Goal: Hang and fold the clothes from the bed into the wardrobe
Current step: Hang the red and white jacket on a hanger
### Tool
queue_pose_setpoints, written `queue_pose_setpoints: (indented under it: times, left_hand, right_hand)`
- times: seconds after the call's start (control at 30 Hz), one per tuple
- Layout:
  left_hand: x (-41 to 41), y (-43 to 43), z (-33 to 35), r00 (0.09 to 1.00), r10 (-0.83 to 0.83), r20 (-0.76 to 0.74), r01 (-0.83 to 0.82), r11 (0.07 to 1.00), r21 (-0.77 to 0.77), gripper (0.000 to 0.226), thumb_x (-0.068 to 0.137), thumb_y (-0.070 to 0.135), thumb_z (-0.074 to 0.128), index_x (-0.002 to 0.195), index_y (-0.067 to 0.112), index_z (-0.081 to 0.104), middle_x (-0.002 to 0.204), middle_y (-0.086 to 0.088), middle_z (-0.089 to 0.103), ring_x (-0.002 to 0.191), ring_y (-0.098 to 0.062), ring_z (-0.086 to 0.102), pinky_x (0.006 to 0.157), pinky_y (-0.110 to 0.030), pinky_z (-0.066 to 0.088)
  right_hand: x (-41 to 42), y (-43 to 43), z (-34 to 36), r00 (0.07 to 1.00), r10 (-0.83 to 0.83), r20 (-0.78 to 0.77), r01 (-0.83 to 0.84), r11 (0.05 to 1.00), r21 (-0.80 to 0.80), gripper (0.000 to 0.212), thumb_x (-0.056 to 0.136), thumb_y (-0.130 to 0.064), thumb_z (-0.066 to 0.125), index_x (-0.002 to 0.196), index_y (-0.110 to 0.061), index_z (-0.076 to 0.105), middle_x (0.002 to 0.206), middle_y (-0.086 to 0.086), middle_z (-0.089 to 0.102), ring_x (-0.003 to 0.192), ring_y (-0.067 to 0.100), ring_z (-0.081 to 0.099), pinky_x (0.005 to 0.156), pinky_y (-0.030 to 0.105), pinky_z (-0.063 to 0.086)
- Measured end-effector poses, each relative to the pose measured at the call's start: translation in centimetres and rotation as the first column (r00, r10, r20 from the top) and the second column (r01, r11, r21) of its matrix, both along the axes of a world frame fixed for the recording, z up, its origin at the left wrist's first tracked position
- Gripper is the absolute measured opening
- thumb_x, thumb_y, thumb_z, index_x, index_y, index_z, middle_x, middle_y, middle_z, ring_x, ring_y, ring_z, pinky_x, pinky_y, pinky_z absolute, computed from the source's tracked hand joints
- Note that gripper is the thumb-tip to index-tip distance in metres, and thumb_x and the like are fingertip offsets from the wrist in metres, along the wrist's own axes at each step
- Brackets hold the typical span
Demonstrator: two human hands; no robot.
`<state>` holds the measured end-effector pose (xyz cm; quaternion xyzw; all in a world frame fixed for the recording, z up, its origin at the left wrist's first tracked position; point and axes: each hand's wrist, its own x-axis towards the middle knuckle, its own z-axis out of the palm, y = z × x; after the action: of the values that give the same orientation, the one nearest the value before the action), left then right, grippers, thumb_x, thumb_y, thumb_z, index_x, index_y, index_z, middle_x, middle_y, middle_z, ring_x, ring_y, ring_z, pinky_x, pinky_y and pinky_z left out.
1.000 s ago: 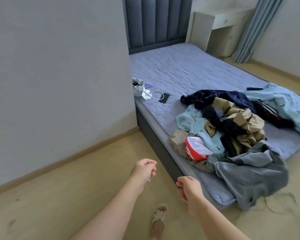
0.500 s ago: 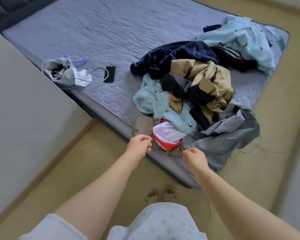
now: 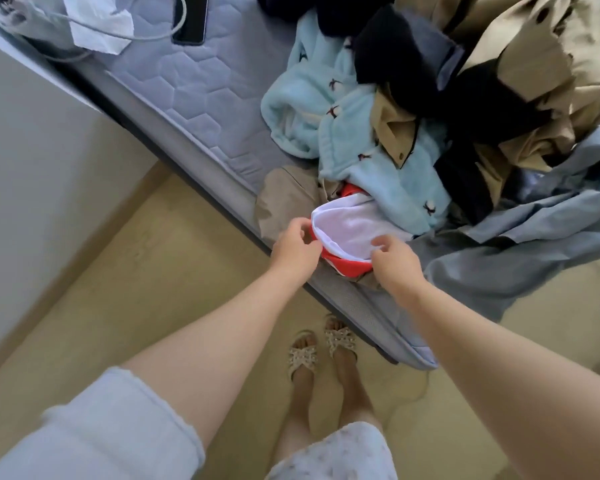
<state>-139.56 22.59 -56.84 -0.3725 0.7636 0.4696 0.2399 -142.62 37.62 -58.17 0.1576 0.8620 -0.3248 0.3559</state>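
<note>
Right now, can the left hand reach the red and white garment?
Likely yes: the left hand sits beside the red and white garment, nothing between; light blue fleece covers only its far end.

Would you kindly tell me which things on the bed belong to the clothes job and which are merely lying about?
Job: red-and-white garment, light blue fleece, tan coat, grey garment, black garment.
Lying about: phone, white cable, crumpled tissue, grey pouch.

The left hand (image 3: pixel 297 249) and right hand (image 3: pixel 394 261) have reached the garment (image 3: pixel 350 230) at frame centre. The right pinches its rim; the left seems to as well.
</note>
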Motion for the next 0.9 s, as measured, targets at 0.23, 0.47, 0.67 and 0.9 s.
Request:
queue_pose_setpoints:
  times: [0.23,0.47,0.67,0.9]
  left_hand:
    - [-2.7,2.1,-4.1,0.994,-0.003,0.105,-0.003,0.998,0.055,0.077,0.088,0.021,0.055,0.148,0.023,0.007,0.147,-0.005,0.024,0.128,-0.024,0.036,0.093,-0.024,0.033]
    - [-1.8,2.7,-1.1,0.993,0.081,-0.082,-0.069,0.988,0.138,0.017,0.094,0.013,0.040,0.090,0.018,0.056,0.084,-0.002,0.057,0.081,-0.017,0.050,0.068,-0.025,0.040]
    - [-1.6,1.0,8.2,0.966,0.006,-0.258,0.092,0.925,0.368,0.025,0.091,0.001,0.046,0.084,0.020,0.061,0.078,0.003,0.061,0.069,-0.007,0.055,0.057,-0.011,0.045]
    - [-2.7,-0.5,20.9,0.898,0.038,-0.439,0.151,0.910,0.387,0.021,0.095,0.005,0.047,0.098,0.016,0.064,0.099,-0.011,0.065,0.090,-0.019,0.059,0.084,-0.033,0.048]
  right_hand:
    - [0.1,0.3,-4.0,0.998,-0.051,0.049,0.054,0.995,-0.078,0.040,0.088,-0.009,0.042,0.127,-0.010,0.052,0.127,0.011,0.055,0.109,0.028,0.055,0.087,0.033,0.046]
    - [1.2,0.3,-2.9,0.988,-0.142,-0.056,0.124,0.960,-0.250,0.073,0.081,-0.002,0.057,0.145,-0.014,0.025,0.139,0.011,0.037,0.116,0.017,0.044,0.085,0.020,0.035]
    - [-0.1,0.1,3.5,0.981,-0.085,-0.176,0.041,0.970,-0.240,0.070,0.084,-0.013,0.060,0.145,-0.027,0.027,0.146,0.006,0.023,0.104,0.011,0.038,0.071,0.007,0.037]
    - [-2.9,-1.4,15.5,0.903,-0.144,-0.405,-0.034,0.915,-0.401,0.019,0.087,-0.001,0.044,0.088,-0.020,0.048,0.078,-0.008,0.050,0.070,0.006,0.045,0.058,0.016,0.036]
